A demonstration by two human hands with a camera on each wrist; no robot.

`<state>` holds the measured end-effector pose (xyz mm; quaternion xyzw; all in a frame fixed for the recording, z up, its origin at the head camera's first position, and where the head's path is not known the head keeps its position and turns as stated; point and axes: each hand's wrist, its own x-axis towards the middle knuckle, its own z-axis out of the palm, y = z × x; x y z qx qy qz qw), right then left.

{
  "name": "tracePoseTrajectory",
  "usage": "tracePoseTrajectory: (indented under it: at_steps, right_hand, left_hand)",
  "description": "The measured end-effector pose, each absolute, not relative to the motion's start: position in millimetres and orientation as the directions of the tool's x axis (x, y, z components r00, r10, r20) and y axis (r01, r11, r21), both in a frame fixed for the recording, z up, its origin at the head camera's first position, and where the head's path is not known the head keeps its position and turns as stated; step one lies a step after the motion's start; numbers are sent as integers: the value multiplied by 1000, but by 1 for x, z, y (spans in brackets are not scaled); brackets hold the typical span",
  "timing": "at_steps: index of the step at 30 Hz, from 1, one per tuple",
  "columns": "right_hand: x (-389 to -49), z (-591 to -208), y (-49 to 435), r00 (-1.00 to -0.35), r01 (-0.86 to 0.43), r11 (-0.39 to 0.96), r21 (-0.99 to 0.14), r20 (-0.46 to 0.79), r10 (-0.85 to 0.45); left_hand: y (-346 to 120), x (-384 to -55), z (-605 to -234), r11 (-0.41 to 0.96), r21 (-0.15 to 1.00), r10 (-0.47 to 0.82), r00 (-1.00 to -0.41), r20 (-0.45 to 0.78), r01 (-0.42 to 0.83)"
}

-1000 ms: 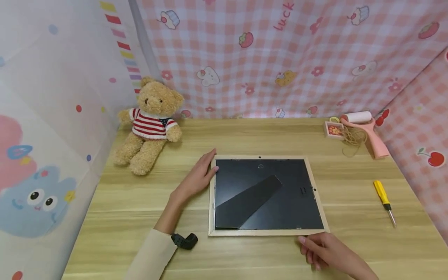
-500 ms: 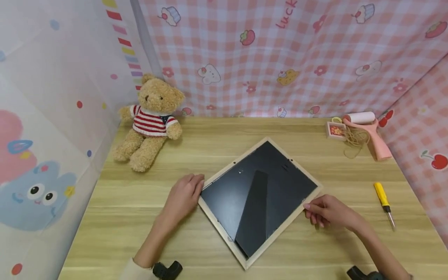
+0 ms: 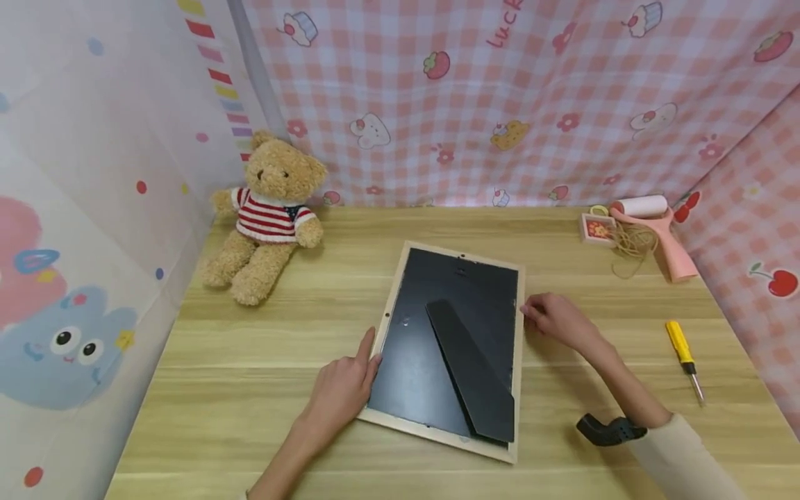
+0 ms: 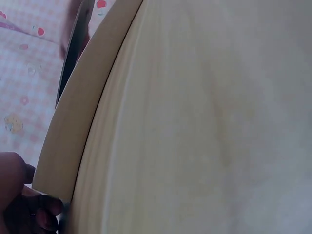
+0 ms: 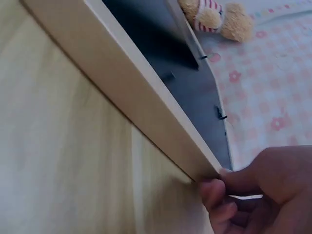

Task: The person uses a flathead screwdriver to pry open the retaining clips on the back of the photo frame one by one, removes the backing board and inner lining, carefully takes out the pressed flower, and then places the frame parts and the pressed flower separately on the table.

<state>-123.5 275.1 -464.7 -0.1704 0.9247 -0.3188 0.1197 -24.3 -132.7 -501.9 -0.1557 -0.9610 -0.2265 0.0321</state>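
Your left hand (image 3: 340, 389) holds the left edge of the picture frame (image 3: 409, 378), thumb over the rim, forefinger straight along the side. Between your fingers it lies back up, probably light and stiff; the smooth panel may slip, so hold the wooden rim, as the stand leg (image 3: 473, 375) looks flimsy. Your right hand (image 3: 558, 323), fingers curled, pinches the right edge.

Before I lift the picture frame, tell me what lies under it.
The picture frame rests on the wood-grain table. Its front faces down, so that side and whatever it covers are hidden.
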Motion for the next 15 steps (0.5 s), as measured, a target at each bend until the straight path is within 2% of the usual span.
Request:
tracePoseTrajectory:
  at_steps: [4, 11, 15]
  right_hand:
    - [-147, -481, 265, -928, -306, 759, -574, 1, -373]
    - [-182, -508, 250, -952, -274, 836, -475, 13, -305]
    - [-171, -486, 232, -956, -281, 857, -431, 53, -287]
  left_hand:
    - [-128, -19, -492, 855, 400, 286, -943, 168, 331]
    - [-130, -16, -501, 842, 425, 260, -940, 220, 332]
    - [-134, -16, -497, 824, 476, 248, -951, 185, 307]
